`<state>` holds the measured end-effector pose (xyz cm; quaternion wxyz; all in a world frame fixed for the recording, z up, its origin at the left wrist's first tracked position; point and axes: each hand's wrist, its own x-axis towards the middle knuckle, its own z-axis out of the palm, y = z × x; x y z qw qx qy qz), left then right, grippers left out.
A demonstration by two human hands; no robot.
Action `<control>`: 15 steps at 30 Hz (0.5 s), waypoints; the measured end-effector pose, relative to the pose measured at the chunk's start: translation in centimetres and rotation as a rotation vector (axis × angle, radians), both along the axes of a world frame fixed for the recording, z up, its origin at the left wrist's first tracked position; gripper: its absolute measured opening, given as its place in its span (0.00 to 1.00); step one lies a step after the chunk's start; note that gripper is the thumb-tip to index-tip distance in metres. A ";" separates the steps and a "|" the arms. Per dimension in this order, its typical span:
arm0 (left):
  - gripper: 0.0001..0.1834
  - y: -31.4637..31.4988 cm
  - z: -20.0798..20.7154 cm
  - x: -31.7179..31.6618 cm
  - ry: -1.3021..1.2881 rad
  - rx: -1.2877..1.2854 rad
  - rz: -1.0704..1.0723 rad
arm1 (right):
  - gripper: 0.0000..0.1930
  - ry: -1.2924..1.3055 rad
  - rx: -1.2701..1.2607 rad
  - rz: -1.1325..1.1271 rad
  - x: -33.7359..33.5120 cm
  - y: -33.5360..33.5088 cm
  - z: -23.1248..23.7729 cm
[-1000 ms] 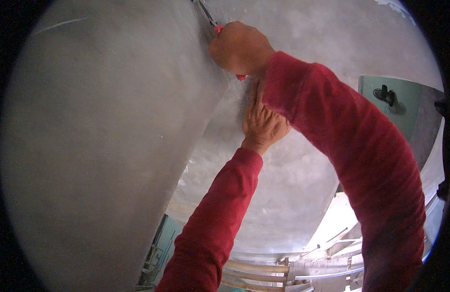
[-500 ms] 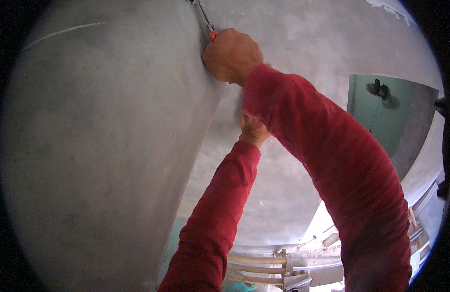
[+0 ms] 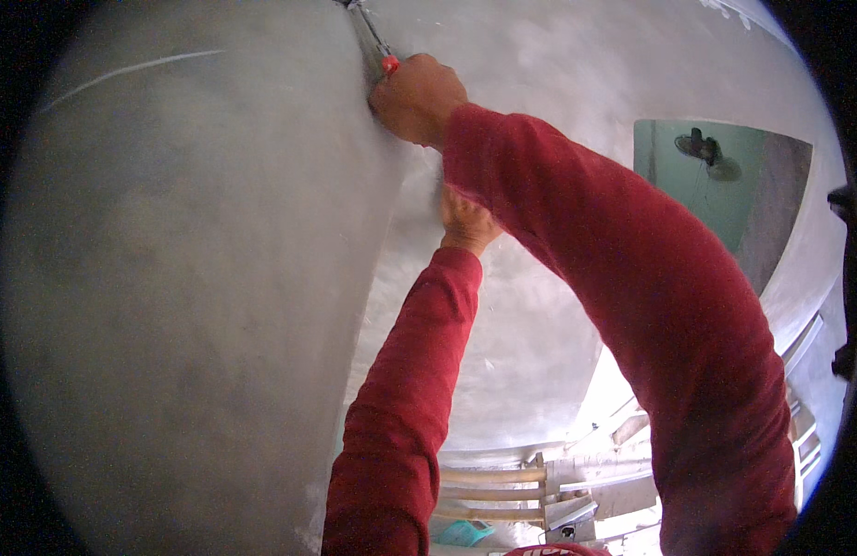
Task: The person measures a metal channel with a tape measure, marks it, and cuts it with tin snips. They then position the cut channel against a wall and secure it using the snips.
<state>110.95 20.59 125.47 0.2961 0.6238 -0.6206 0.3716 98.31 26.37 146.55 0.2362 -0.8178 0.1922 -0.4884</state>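
Note:
My right hand (image 3: 419, 100) is closed in a fist around a tool with a red handle (image 3: 390, 65). Its thin metal shank (image 3: 373, 32) slants up and left to a dark end at the picture's top edge, along the corner where two grey plastered surfaces meet. What the tool's working end looks like is cut off. Below that fist, my left hand (image 3: 470, 222) is raised near the right-hand plastered surface (image 3: 502, 324). The right sleeve hides its fingers, so its grip does not show.
A broad grey plastered surface (image 3: 187, 306) with a pale curved scratch fills the left. At right, an opening shows a green wall (image 3: 674, 167) with a dark fan (image 3: 699, 146). Wooden poles (image 3: 493, 494) and a turquoise item (image 3: 465, 532) lie low in view.
Both hands and the red-handled tool appear slightly further left. The opening at right has shifted left and up in view, and the scratch right. The right fist stays closed on the tool.

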 end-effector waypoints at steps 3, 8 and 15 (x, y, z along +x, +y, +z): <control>0.46 0.7 0.4 -0.6 -0.199 -0.134 0.000 | 0.21 -0.076 0.083 -0.004 0.5 0.1 -0.4; 0.45 2.5 3.1 -2.8 -0.230 -0.440 -0.290 | 0.19 -0.026 0.154 0.072 0.2 -0.3 0.1; 0.41 3.6 4.0 -4.8 -0.142 -0.367 -0.162 | 0.18 0.098 0.133 0.178 -1.6 -0.4 1.0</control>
